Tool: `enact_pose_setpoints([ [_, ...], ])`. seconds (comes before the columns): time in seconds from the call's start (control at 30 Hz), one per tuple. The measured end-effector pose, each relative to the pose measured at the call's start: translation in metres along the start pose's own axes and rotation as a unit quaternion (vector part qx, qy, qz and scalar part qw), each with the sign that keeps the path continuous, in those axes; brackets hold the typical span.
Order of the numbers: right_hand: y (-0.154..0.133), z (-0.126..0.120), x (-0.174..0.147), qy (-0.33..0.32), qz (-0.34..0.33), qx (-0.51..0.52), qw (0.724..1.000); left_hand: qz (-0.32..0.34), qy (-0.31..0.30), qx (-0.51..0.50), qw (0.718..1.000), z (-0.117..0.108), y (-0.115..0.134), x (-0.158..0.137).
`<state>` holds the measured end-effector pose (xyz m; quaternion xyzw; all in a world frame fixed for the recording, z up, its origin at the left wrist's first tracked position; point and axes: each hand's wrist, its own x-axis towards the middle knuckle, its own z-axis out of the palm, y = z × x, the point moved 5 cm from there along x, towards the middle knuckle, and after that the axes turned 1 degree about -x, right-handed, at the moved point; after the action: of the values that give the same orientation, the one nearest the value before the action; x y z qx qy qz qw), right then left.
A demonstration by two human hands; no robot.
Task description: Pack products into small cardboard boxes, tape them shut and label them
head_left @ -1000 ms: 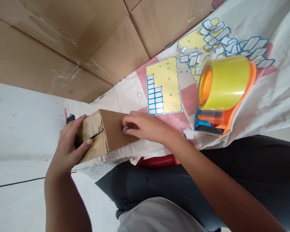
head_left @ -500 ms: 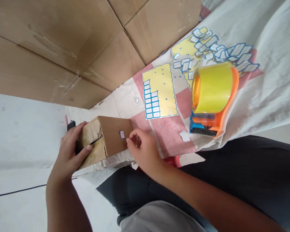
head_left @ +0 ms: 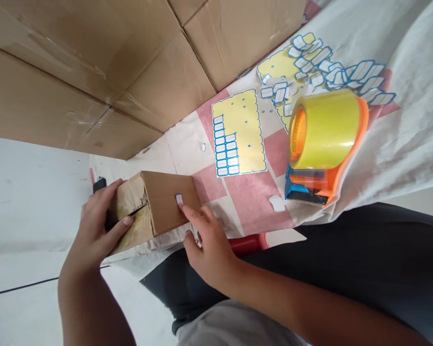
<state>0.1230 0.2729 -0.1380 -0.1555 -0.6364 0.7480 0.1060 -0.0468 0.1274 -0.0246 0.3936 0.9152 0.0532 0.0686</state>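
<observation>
- Cartons (head_left: 94, 72) are rising like a wall at the box's eleven o'clock, and pink-and-white checked cloth (head_left: 261, 204) is lying under your work.
- Your box (head_left: 166, 199) is resting near the cloth's edge, its taped end facing roughly nine o'clock.
- Your left hand (head_left: 95, 226) is clamping that end, thumb pressing the end face, fingers wrapping the far edge.
- Your right hand (head_left: 211, 245) is reaching in from four o'clock, its index fingertip touching the small label (head_left: 179, 197) on the box's side, its thumb standing apart.
- Both hands are working apart from each other.
- One sheet (head_left: 250, 125) is lying at the box's two o'clock, labels filling parts of its two left columns.
- Your tape dispenser (head_left: 335, 178) is sitting at the sheet's three o'clock, carrying a yellow roll (head_left: 326, 127).
- Loose labels (head_left: 361, 70) are lying heaped at the dispenser's twelve o'clock, partly covering a second sheet (head_left: 279, 61).
- White scrap (head_left: 277, 203) is lying at the first sheet's five o'clock.
</observation>
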Motion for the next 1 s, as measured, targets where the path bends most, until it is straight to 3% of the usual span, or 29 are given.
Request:
enact_pose_setpoints([
  [0.3,-0.012,-0.002,0.015,-0.085,0.062,-0.091,0.99,0.035,0.01,0.0,0.999,-0.001,0.006,0.0],
  [0.57,-0.009,-0.018,0.036,-0.118,0.102,-0.071,0.985,0.026,0.023,0.005,0.999,0.0,0.004,0.002],
  [0.8,-0.013,-0.002,0.018,-0.065,0.031,-0.194,0.978,0.015,0.027,0.029,0.999,0.004,0.003,0.002],
  [0.93,-0.021,-0.002,0.019,-0.102,0.009,-0.246,0.964,0.044,0.059,0.033,0.997,0.004,-0.008,-0.004],
  [1.0,-0.027,-0.009,0.028,-0.135,-0.04,-0.257,0.956,0.075,0.081,0.042,0.993,0.007,-0.017,-0.008],
])
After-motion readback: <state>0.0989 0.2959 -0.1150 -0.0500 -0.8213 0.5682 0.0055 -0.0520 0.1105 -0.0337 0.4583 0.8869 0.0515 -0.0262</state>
